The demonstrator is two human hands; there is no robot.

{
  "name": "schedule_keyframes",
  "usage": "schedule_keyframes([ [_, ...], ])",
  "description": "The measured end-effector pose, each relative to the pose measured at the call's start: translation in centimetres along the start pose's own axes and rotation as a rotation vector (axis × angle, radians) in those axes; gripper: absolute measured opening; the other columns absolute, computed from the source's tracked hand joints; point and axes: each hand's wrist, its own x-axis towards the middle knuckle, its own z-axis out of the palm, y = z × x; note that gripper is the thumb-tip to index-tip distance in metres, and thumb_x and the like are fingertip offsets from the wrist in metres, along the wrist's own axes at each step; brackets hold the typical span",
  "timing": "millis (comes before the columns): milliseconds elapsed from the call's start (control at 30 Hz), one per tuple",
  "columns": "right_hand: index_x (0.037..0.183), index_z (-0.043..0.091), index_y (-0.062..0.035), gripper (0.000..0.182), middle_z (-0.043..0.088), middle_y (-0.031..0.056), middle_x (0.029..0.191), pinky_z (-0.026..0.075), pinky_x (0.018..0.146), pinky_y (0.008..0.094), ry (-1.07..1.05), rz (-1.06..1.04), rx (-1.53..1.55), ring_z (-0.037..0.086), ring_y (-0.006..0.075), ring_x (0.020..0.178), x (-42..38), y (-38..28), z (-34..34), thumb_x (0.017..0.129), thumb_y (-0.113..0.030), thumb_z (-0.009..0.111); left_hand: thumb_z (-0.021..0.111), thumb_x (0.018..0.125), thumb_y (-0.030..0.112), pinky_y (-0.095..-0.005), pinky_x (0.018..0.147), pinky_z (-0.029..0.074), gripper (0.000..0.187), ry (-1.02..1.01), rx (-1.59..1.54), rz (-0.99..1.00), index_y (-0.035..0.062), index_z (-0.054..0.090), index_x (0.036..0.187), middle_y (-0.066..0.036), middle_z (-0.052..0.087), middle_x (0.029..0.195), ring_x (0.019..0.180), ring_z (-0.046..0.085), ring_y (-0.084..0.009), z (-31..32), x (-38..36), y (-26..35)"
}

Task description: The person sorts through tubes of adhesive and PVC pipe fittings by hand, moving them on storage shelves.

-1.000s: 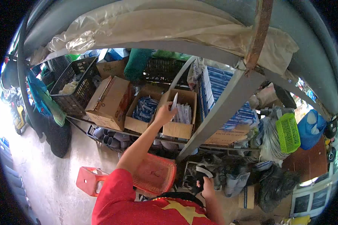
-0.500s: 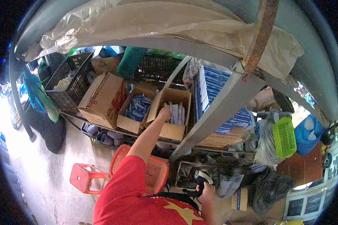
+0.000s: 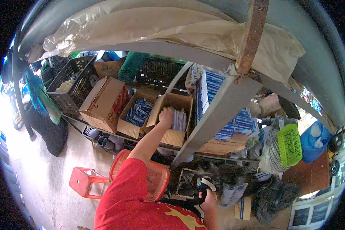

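Note:
My left hand [image 3: 165, 116] reaches into an open cardboard box [image 3: 175, 138], at the left side of a row of slim clear-wrapped packets [image 3: 179, 119]. Its fingers point down and are partly hidden, so I cannot tell whether they grip a packet. Just left of it, another open box [image 3: 128, 129] holds a pile of small blue-and-white packets [image 3: 139, 112]. Low in front of my body, my right hand [image 3: 208, 201] is closed around a black object with a white band [image 3: 206, 185], close to a black strap.
A sloping grey beam [image 3: 218, 115] crosses right of the boxes, with stacked blue-and-white cartons [image 3: 239, 124] behind it. A closed carton [image 3: 102, 103] and black crate [image 3: 72, 86] stand left. Below are a red stool [image 3: 87, 182], a red basket [image 3: 159, 180] and a green basket [image 3: 289, 145].
My left hand has drawn back slightly to the left and down from the packets inside the box. The right hand still holds the black object. The whole view has shifted a little.

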Motion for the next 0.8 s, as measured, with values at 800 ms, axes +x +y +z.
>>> schedule_keyframes([
  [800,0.097,0.052,-0.0019,0.017,0.058,0.0121,0.082,0.047,0.064,0.0325,0.309,-0.023,0.115,0.057,0.0233,0.071,-1.5,8.3,-1.6,0.084,-0.011,0.050,0.050,0.085,0.055,-0.0452,0.084,0.050,0.058,-0.223,-0.376,-0.076,0.0012,0.069,0.095,-0.020,0.067,0.100,0.097,0.063,-0.0368,7.5,10.7,0.1],
])
